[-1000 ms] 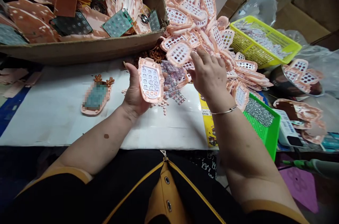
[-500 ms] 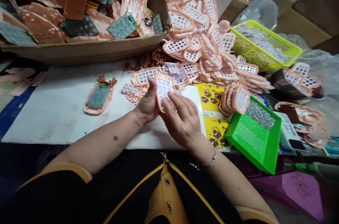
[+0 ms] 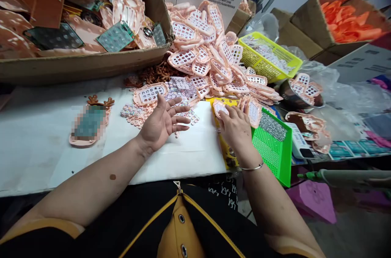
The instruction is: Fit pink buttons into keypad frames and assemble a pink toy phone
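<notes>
My right hand grips a pink plastic toy-phone shell with a white keypad. It is beside a stack of similar shells, over a yellow printed sheet. My left hand is open above the white table, palm turned up and fingers spread, with nothing in it. Just beyond it lie a loose shell and a heap of small printed key buttons. On the left rests a pink toy body with brown antlers; its middle is blurred out.
A cardboard box of shells and circuit boards stands at the back left. Behind my hands is a large pile of shells. To the right are a yellow basket, a green tray of small metal screws, and a metal bowl.
My right hand has carried the shell rightward to the stack. My left hand has let go of it and spread its fingers. The view has turned to the right.
</notes>
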Demonstrator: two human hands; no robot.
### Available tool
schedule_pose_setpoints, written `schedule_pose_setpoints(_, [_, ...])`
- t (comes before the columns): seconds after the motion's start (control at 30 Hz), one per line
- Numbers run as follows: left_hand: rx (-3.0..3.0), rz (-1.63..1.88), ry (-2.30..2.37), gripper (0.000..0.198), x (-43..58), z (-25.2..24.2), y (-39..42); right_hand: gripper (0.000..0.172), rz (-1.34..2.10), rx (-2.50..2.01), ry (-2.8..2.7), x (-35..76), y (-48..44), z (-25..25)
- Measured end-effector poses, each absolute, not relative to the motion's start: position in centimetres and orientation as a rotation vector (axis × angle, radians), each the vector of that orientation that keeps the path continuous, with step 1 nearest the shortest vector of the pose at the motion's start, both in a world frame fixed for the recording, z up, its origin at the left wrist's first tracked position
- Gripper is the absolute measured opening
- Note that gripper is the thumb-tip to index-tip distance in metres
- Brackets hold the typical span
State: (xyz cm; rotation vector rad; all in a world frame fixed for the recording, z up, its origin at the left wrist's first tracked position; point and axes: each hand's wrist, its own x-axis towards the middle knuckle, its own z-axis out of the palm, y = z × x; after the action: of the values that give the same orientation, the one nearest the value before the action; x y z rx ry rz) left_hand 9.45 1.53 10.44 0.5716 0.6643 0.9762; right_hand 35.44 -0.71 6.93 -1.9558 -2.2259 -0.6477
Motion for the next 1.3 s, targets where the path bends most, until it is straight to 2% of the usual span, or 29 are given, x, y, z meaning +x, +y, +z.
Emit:
schedule_pose_setpoints(0.23, [0.540,1.032,0.627,0.068,8.7,10.9,2.3,0.037,-0.597,-2.108,-2.288,36.0,0.7,6.8])
schedule_pose_setpoints(0.57, [0.274,1.476,0.745,0.057,5.6,12.6,4.4,0.032,-0.249,-1.611,-2.286,25.7,7.1,9.2])
schedule_pose_setpoints(0.77, [0.157,1.638,0.747,0.051,4.8,12.2,5.0,0.041,-0.113,-1.411,-2.526,21.4,10.7,9.6])
schedule_pose_setpoints(0.9, [0.157,1.609,0.748,0.051,4.9,12.2,5.0,0.029,-0.237,-1.335,-2.642,20.9,10.7,9.2])
schedule_pose_setpoints(1.13, [0.175,1.592,0.783,0.043,4.9,12.2,4.7,0.033,-0.459,-1.377,-2.395,23.5,7.5,9.7])
schedule_pose_setpoints(1.3, [0.301,1.567,0.819,0.033,6.1,11.4,4.3,0.025,-0.572,-1.403,-2.124,25.5,3.7,10.0])
